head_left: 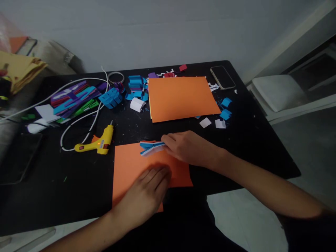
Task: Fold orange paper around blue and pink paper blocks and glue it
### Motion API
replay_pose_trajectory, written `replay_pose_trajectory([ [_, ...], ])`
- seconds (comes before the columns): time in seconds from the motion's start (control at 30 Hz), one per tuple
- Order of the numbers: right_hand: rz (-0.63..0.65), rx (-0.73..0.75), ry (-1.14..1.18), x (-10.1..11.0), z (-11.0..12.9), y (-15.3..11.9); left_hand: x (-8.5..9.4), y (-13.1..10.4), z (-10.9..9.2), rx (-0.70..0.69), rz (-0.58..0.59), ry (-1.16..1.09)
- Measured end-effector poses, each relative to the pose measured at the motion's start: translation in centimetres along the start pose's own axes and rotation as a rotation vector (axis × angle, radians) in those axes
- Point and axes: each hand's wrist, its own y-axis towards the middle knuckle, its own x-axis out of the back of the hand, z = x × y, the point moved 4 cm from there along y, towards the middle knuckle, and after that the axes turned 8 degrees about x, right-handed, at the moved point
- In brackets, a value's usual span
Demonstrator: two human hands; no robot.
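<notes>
My right hand (181, 147) pinches one end of a small bundle of folded blue and white paper (151, 147). The bundle's other end points left and fans apart a little over an orange sheet (128, 164). Lower down, my left hand (151, 190) rests on that sheet with its fingers curled and pressed together at the paper; its thumb and fingertips are mostly hidden. The sheet lies near the table's front edge, and its lower edge has a step by my left hand. To the left is a yellow glue gun (98, 141) with a small lit orange light.
Another orange sheet (181, 98) lies on the black table (252, 140), with blue and white paper pieces (138, 104) around it. A phone (222, 77) is at the back right. Bundled coloured strips (75, 99) and a white cable (98, 108) occupy the left.
</notes>
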Motion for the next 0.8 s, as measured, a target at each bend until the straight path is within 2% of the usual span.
replay_pose_trajectory([
  [0.33, -0.112, 0.160, -0.093, 0.5, 0.5, -0.2, 0.6, -0.2, 1.0, -0.062, -0.023, -0.004],
  [0.5, -0.132, 0.183, -0.159, 0.4, 0.7, 0.0, 2.4, 0.3, 1.5, -0.078, -0.085, -0.066],
  [0.63, -0.098, 0.183, -0.183, 0.4, 0.8, 0.1, 4.0, 1.2, 1.4, -0.105, -0.139, -0.074],
  [0.8, -0.073, 0.185, -0.196, 0.9, 1.1, 0.1, 5.2, 2.4, 1.3, -0.119, -0.179, -0.070],
])
